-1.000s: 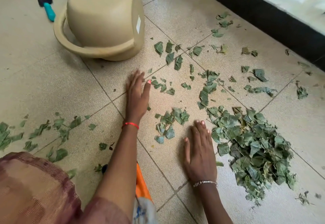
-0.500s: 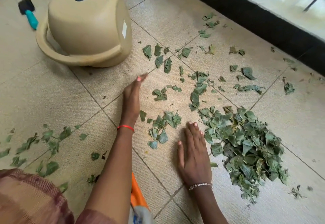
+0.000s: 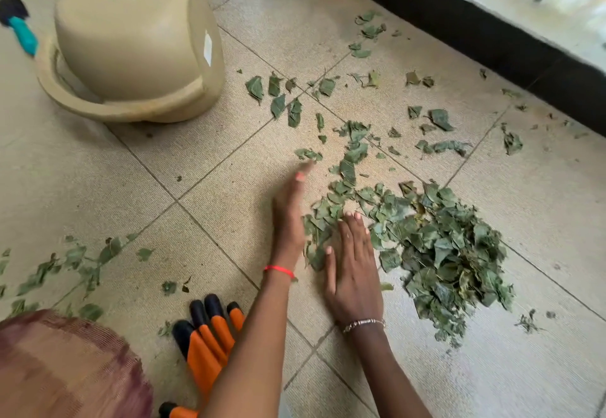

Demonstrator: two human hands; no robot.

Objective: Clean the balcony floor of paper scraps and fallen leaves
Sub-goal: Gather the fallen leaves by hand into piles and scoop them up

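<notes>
Lots of beige square floor tiles [image 3: 98, 188] all around. Up left on them, big tan plastic bucket [image 3: 137, 43]. Lies tipped on its side. On the right, big heap of torn green leaves [image 3: 442, 253], right on the floor. Just beside the heap, right hand [image 3: 354, 273]: palm down, fingers straight. Touches the leaves with its tips. Next to it, left hand [image 3: 288, 217]: up on its edge, fingers straight, a bit blurry. Presses against a few leaves caught between both hands. Nothing gripped. Down low, orange and black rubber gloves [image 3: 210, 339], lying flat. Far left, small brush with a teal handle [image 3: 19, 29]. Loose green leaf bits [image 3: 278, 96] spread near the bucket and along the dark wall base [image 3: 492, 33].
</notes>
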